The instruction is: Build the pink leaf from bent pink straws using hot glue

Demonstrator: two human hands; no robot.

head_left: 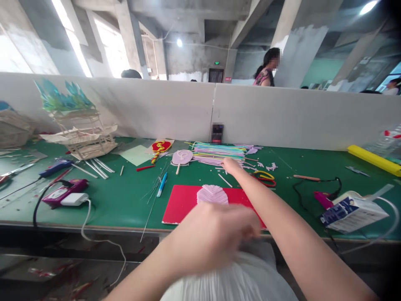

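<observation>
While the right hand (232, 166) is resting at pastel strips (216, 151) along the back edge of the tabletop (125, 205), the left hand (209, 234) is hovering, blurred; can't tell whether either's fingers are gripping. Strips are looking light, bendy, probably suiting end-pinching.

A craft workshop in a rough concrete hall, with bare beams (250, 23) overhead. Along a pale partition (150, 104), a green worktop (112, 205) holds scissors (272, 183), bundled coloured strips (216, 153) and a stick-built model (89, 149).
</observation>
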